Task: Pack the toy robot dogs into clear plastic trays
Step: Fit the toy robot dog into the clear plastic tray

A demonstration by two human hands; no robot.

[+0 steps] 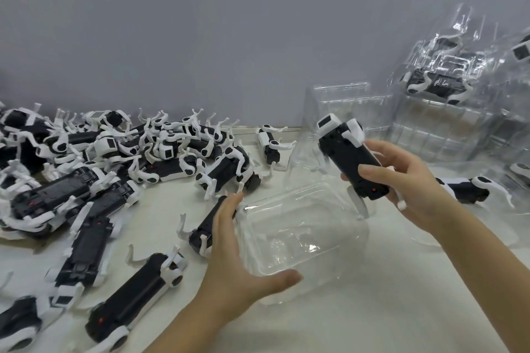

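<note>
My right hand (407,180) grips a black and white toy robot dog (348,155) belly up, in the air just above and behind a clear plastic tray (304,235). The tray lies open on the white table with nothing in it. My left hand (229,255) rests against the tray's left side, fingers straight along its edge and thumb at its near corner. Another toy dog (205,226) lies right behind my left hand's fingers.
A big heap of toy dogs (94,157) covers the table's left side and near left. Stacked clear trays (341,112) stand at the back, and packed trays with dogs (438,83) are piled at the right. One dog (467,189) lies at the right.
</note>
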